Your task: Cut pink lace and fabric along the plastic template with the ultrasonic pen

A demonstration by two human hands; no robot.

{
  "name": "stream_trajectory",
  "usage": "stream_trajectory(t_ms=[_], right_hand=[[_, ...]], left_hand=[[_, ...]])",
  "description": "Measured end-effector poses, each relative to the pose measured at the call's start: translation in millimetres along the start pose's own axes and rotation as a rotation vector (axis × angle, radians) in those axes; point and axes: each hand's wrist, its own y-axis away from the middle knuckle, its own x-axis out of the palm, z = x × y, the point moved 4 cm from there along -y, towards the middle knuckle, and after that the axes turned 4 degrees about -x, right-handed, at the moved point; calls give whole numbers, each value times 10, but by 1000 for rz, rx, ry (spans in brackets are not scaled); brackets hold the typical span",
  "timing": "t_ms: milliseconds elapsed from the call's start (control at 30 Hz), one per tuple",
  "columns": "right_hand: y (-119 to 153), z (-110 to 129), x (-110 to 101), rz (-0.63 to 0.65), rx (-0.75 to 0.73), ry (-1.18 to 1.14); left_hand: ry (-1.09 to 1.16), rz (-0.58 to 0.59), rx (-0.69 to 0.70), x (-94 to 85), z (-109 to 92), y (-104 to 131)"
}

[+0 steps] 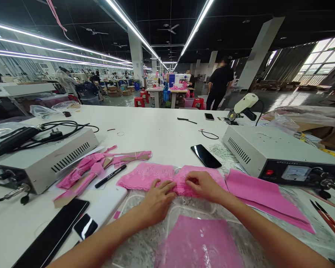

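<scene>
Pink lace fabric (149, 175) lies spread over the near part of the white table, partly on a clear plastic template. My left hand (159, 199) lies flat on its lower edge, fingers stretched out and pressing it down. Just to the right, my right hand (205, 184) has thumb and index finger pinched together at the lace by the middle seam; the fingertips partly hide what they grip. A stack of plain pink fabric (264, 195) lies right of the lace. Nearest me, a pink piece (202, 238) shows under clear plastic.
A grey machine box (72, 149) with cables stands left, another (293, 149) right. A black marker (110, 176), pink straps on card (86, 169) and a phone (206, 156) lie around the lace. Orange-handled scissors (328, 219) lie far right. A person (220, 82) stands beyond the table.
</scene>
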Motion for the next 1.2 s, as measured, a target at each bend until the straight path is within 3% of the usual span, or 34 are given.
stream_trajectory(t_ms=[233,500,667,800,900,1000,1100,1200], right_hand=[[-99,-36,-215,-77,158,-194],[-119,-66,-424,-163,336,-260],[-40,36,-598,-330,341,-308],[98,79,-905,-543,304,-364],[374,9,-1213,-717,298,-375],[886,-130,-1420,-857,337,-349],[1552,-256,-1364,-912,440,-290],[2168,-321,-1080,-834,583,-227]], left_hand=[[52,-38,-77,-129,-78,-192],[104,-40,-343,-39,-300,-835],[50,-8,-475,119,-423,-1138],[-12,-29,-480,169,-505,-1346],[-45,-62,-408,150,-595,-1483],[-51,-80,-261,153,-761,-1521],[-14,-66,-27,230,-1006,-1376],[51,-9,257,363,-1288,-1059]])
